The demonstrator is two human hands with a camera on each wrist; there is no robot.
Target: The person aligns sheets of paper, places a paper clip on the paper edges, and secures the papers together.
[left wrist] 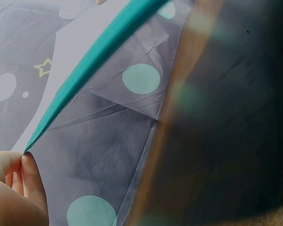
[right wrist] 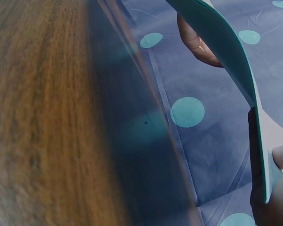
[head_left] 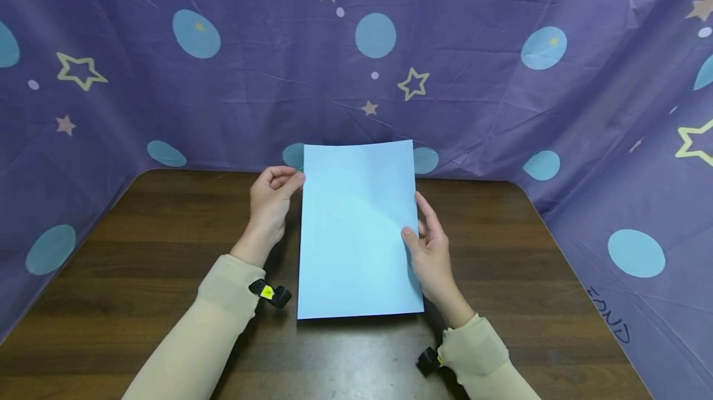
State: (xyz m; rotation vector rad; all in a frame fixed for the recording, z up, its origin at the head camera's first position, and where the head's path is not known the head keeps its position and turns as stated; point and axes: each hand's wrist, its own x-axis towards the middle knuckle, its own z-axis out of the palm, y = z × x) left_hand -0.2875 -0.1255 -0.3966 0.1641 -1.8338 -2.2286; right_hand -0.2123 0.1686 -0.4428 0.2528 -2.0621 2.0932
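A light blue sheet of paper (head_left: 356, 233) is held up over the table, its long sides running away from the person. At its left edge, near the far corner, my left hand (head_left: 270, 199) pinches it between thumb and fingertips. Lower down the right edge, my right hand (head_left: 434, 257) grips it with the thumb on the front face and the fingers behind. The left wrist view shows the paper (left wrist: 92, 61) nearly edge-on, narrowing to the pinch. From the right wrist, the sheet (right wrist: 235, 56) looks bowed, its back face teal and shaded.
A brown wooden table (head_left: 167, 251) with rounded far corners lies under the hands. Close behind it hangs a purple cloth (head_left: 473, 96) with blue spots and stars, which also runs along both sides. Small black wrist cameras (head_left: 276, 296) sit at the sleeve cuffs.
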